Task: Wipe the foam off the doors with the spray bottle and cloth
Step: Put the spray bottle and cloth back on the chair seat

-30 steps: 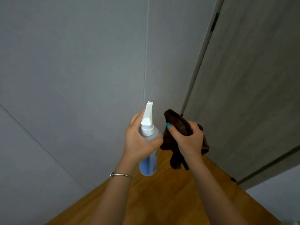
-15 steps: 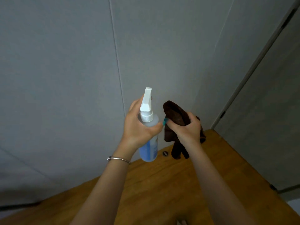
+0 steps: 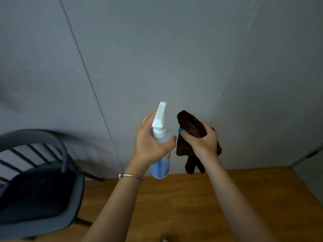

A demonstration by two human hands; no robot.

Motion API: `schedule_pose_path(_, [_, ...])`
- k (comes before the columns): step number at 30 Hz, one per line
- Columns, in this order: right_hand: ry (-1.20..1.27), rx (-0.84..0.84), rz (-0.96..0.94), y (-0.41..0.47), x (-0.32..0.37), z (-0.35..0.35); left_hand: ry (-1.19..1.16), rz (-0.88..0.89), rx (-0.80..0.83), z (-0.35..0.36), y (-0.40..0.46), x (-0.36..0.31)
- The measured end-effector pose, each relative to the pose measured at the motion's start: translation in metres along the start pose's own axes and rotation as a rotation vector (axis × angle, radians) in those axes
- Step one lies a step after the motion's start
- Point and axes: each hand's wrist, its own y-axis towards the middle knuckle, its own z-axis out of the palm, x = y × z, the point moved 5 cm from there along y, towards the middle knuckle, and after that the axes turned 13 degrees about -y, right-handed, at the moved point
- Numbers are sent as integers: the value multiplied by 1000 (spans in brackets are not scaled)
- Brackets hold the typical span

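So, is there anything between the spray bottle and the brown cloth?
No object. In the head view, the spray bottle in the left hand and the cloth in the right hand are apart; only the grey wall panel behind shows in the gap.

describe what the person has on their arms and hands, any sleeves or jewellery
Both forearms are bare, no sleeves in view. The left wrist carries a thin silver bangle with a small bead or charm. Nails on the left hand and right hand are painted teal. No rings or gloves show.
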Motion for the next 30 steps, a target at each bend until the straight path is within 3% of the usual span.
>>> schedule_pose_path(12, [11, 206, -131, 5, 52, 127, 155, 90, -165, -135, 13, 26])
schedule_pose_path(30, [-1, 75, -8, -131, 130, 324, 210, -11, -56, -408, -12, 51])
